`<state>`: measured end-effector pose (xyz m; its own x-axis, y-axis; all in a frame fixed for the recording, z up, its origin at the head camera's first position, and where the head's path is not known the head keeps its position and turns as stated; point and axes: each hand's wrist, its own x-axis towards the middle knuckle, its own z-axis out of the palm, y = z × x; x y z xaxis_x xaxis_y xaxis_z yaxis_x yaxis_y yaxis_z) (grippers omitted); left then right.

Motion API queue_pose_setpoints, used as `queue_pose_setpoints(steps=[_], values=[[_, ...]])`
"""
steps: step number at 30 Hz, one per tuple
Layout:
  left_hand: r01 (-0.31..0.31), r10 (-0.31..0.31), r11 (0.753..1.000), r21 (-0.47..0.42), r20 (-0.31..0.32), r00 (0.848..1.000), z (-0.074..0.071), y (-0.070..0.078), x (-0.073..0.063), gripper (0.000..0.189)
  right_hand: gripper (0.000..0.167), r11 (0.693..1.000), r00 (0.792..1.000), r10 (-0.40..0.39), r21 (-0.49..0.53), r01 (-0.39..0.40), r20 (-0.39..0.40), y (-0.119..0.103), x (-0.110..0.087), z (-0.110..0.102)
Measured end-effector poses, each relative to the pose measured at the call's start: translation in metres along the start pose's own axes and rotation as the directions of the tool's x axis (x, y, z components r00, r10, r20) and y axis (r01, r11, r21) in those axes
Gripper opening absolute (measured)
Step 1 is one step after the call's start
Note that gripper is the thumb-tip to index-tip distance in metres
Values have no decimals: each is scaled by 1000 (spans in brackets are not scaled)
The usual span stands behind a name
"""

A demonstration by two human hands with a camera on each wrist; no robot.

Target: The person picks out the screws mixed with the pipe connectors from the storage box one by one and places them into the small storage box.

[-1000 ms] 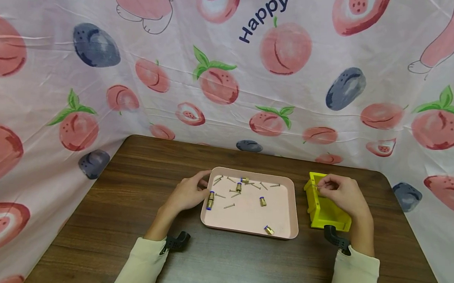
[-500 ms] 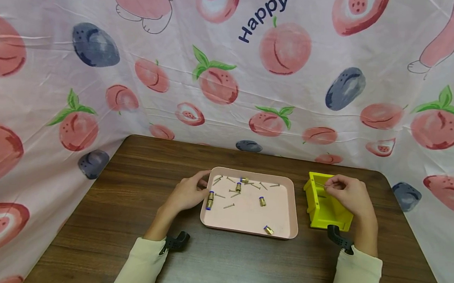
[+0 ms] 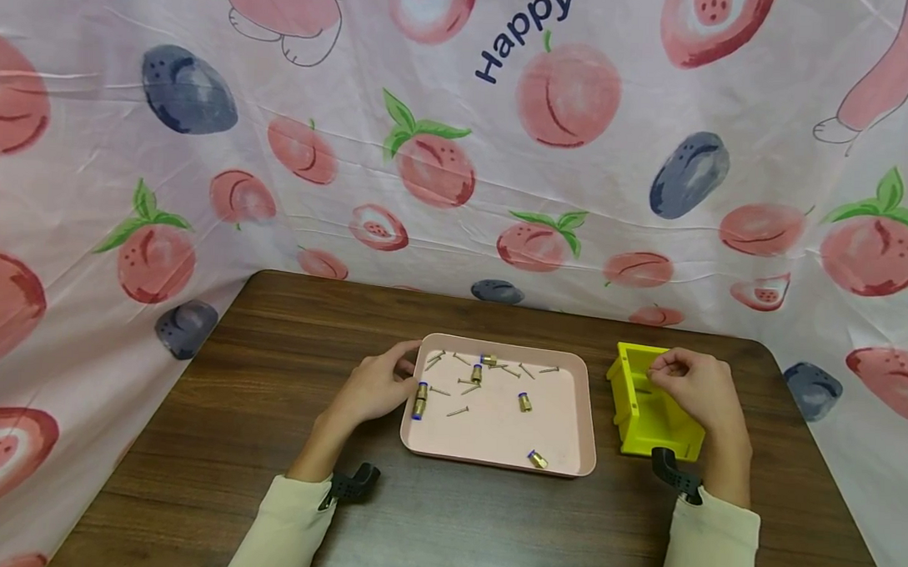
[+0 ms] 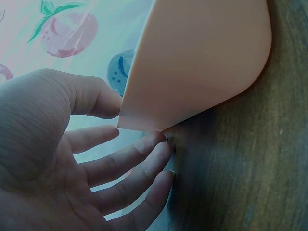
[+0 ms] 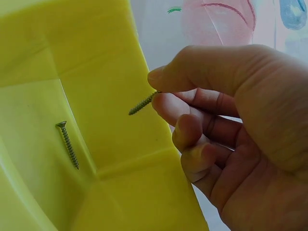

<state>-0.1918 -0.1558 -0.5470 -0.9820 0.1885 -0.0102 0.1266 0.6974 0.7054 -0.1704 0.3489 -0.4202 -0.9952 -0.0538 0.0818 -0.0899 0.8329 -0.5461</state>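
Over the yellow bin point(image 3: 662, 437), my right hand point(image 3: 694, 388) pinches a screw point(image 5: 141, 104) between thumb and forefinger, its point sticking out. A second screw point(image 5: 68, 144) lies on the bin's floor in the right wrist view. My left hand point(image 3: 379, 385) rests at the left side of the pink tray point(image 3: 486, 439). Its thumb and fingertips touch the outer wall and rim, with the fingers loosely extended. Inside the tray are several loose screws point(image 3: 458, 411) and several brass fittings with blue ends, one of these fittings point(image 3: 524, 402) right of the middle.
A dark wooden table point(image 3: 310, 312) carries the tray and the bin, with a strip of tabletop between them. Behind and beside it hangs a fruit-print cloth point(image 3: 440, 258). Each wrist wears a black mount point(image 3: 354, 483).
My right hand has shifted slightly right over the bin, still pinching the screw. The left hand and the tray have stayed in place.
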Motion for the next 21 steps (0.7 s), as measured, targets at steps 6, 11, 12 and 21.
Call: queue_pose_setpoints(steps=[6, 11, 12, 21], values=[[-3, 3, 1000, -3, -3, 1000, 1, 0, 0, 65, 17, 1000, 1000, 13, 3, -12, -12, 1, 1, 2], [-3, 3, 1000, 3, 0, 1000, 1, 0, 1, 64, 17, 1000, 1000, 24, 4, -24, -21, 1, 1, 4], [-3, 3, 1000, 4, 1, 1000, 1, -1, 1, 64, 17, 1000, 999, 24, 4, -24, -21, 2, 1, 3], [-3, 3, 1000, 0, 1, 1000, 1, 0, 0, 65, 18, 1000, 1000, 17, 11, -16, -20, -1, 1, 3]])
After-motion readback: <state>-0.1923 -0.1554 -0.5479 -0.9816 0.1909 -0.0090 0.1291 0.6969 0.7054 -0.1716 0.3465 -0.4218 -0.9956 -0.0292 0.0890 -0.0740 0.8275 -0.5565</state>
